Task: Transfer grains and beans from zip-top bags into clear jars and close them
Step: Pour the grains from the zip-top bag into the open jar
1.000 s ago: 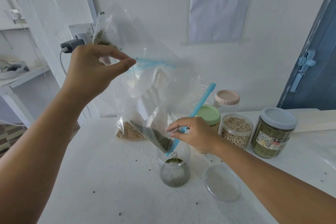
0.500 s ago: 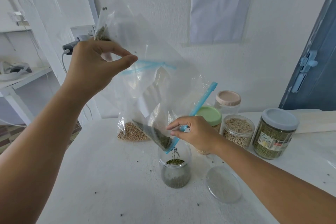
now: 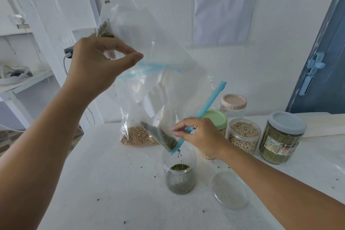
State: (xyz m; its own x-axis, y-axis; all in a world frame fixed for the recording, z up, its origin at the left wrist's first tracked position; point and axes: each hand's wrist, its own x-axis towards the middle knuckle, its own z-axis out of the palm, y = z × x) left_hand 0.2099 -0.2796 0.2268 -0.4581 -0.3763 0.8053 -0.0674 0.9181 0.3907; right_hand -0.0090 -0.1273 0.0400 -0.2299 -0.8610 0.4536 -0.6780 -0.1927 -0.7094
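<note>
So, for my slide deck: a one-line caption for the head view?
Left hand lifts the zip-top bag while right hand steers its mouth, pouring green beans into an open jar.

Blue zip strip [image 3: 203,114], green beans [image 3: 179,166]

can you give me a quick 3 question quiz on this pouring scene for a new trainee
1. True or false: the open jar under the zip-top bag already holds some green beans.
2. Which hand pinches the bag's blue zip strip next to the jar? A) left hand B) right hand C) neither
3. Fill in: the clear lid lies on the table to the ______ of the open jar, as the camera sees it.

Key
1. True; a few beans are also falling from the bag's low corner.
2. B; the right hand pinches the strip, while the left hand holds the bag's raised end.
3. right
</note>
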